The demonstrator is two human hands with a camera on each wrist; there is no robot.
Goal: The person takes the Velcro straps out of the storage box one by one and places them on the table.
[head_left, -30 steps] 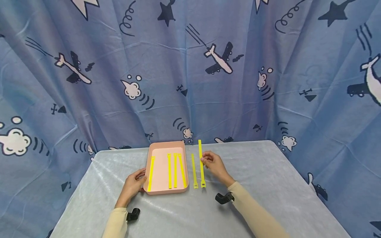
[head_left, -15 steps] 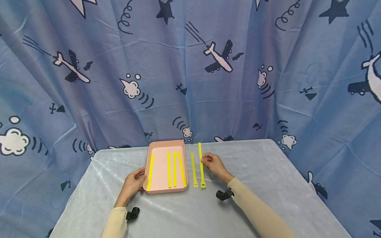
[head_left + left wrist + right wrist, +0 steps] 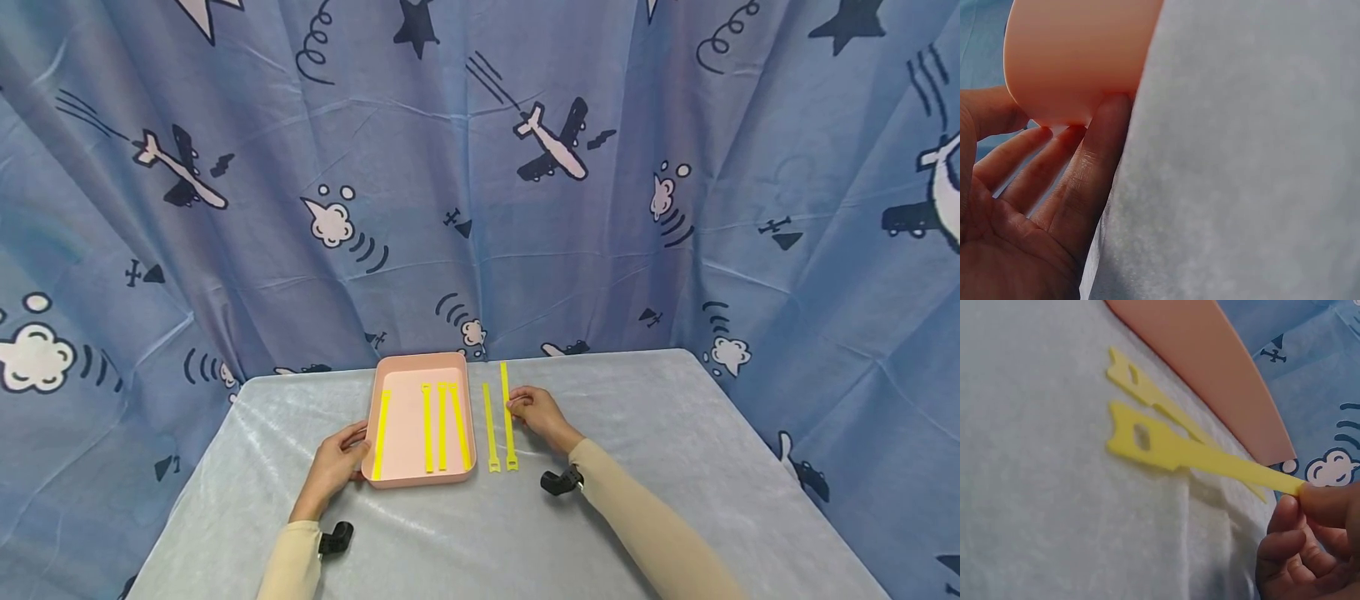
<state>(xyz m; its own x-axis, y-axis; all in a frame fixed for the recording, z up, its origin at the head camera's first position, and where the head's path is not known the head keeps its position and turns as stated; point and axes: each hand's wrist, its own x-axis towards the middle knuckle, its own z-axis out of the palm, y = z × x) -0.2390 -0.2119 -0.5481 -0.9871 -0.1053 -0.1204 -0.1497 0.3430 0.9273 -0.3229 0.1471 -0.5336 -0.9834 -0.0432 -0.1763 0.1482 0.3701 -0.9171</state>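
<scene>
A pink tray (image 3: 405, 482) lies on the table with several yellow cable ties in it, among them one at its left side (image 3: 382, 433). My left hand (image 3: 332, 467) holds the tray's left edge, thumb by the rim and fingers against the outer wall (image 3: 1079, 56). To the right of the tray, another cable tie (image 3: 491, 429) lies flat on the cloth. My right hand (image 3: 542, 417) pinches a further cable tie (image 3: 1222, 464) between thumb and fingertips near its plain end. Its slotted head (image 3: 1141, 436) points toward me, close over the cloth beside the lying tie.
A grey-white cloth (image 3: 450, 542) covers the table. Behind the far edge hangs a blue curtain (image 3: 420, 275) printed with planes and stars. Each wrist wears a black camera, the left one (image 3: 336, 538) and the right one (image 3: 562, 480).
The far end of the cable tie in my right hand has dipped slightly toward the table. My left hand and the tray have stayed put.
</scene>
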